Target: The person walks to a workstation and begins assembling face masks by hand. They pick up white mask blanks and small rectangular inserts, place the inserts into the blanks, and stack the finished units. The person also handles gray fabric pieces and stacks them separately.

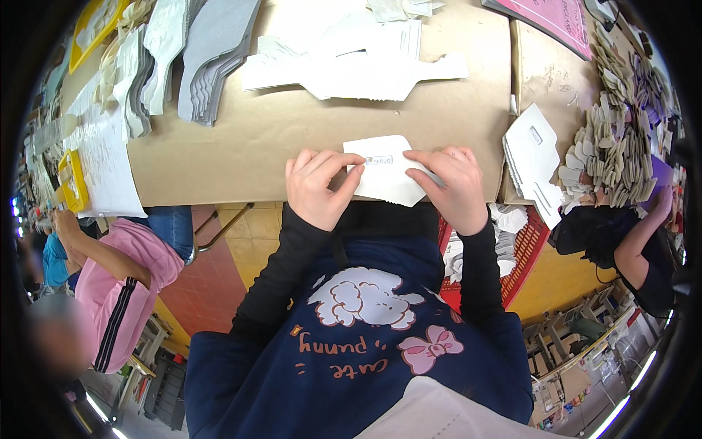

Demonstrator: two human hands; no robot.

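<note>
1. Head view: two hands, the left hand point(322, 186) and the right hand point(453, 183), touch one white stack point(384, 187) with fingertips; whether each grip is clenched, I cannot tell.
2. White stack bears one label point(382, 160), upon the worktop point(241, 168).
3. Right of white stack: one white pile point(525, 157); lower, one red basket point(528, 250).

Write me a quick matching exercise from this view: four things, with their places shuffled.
Things
1. white cut-out with a brown spot
2. stack of grey pieces
3. red basket
4. pink item

Places
A. below the table's near edge, to the person's right
B. far right part of the work surface
C. between the left hand and right hand, touched by both
D. upper left part of the table

Pairs: 1-C, 2-D, 3-A, 4-B
</note>
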